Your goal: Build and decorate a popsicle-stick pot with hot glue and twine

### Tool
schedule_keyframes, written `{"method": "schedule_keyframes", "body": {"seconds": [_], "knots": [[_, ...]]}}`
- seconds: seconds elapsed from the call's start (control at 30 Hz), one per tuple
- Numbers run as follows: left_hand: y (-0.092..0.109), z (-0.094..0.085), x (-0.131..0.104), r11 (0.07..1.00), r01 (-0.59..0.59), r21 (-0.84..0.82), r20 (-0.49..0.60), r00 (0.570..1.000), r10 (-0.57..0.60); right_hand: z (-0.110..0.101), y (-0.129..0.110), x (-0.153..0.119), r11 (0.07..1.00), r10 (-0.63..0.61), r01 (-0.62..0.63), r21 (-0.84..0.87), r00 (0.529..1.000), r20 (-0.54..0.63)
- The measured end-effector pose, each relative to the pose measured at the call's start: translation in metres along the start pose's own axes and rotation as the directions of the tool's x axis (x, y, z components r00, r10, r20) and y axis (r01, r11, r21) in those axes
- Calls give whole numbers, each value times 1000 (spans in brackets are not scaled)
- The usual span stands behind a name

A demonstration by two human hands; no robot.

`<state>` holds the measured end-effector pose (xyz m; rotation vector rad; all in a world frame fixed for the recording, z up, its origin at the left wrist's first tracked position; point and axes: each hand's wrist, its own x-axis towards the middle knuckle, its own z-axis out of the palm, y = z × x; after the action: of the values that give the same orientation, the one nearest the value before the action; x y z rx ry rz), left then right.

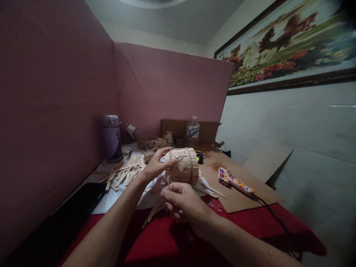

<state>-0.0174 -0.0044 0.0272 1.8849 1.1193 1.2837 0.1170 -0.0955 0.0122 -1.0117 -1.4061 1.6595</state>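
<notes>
A barrel-like piece made of pale wooden sticks [182, 172], with twine bands around it, is held above the near part of the table. My left hand [157, 163] grips its left side and top, the thumb lying across the sticks. Just below its lower left edge, my right hand [178, 200] is closed in a pinch at a bit of twine [168, 179]. How much twine lies inside the right fingers is hidden.
Loose wooden sticks [126, 172] and a purple flask [112, 139] are at the left. Behind stand a clear bottle [193, 131] and twine [160, 143]. A flower-patterned glue gun [235, 181] with a black cord lies on cardboard [244, 202] at the right. A dark flat object [83, 200] is at left.
</notes>
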Motion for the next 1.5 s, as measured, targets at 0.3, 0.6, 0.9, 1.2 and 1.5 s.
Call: {"method": "schedule_keyframes", "body": {"seconds": [0.3, 0.6, 0.9, 1.2, 1.5], "knots": [[-1, 2, 1, 1000, -5, -3, -24, 1000, 4, -69, -24, -31, 419, -520, 151, -895, 848, -100], [3, 3, -1, 999, 45, 16, -18, 999, -45, -103, -18, -29, 357, -477, 121, -926, 876, -69], [2, 4, -2, 1000, 21, -22, -7, 1000, -21, -107, -19, -35, 476, -503, 146, -867, 854, -132], [-5, 7, 3, 999, 2, 54, -62, 998, 1, -121, -20, -33, 316, -477, 68, -946, 874, -96], [-9, 10, 3, 997, -28, 68, -83, 996, 34, -66, -17, -34, 489, -622, 293, -821, 778, -92]]}}
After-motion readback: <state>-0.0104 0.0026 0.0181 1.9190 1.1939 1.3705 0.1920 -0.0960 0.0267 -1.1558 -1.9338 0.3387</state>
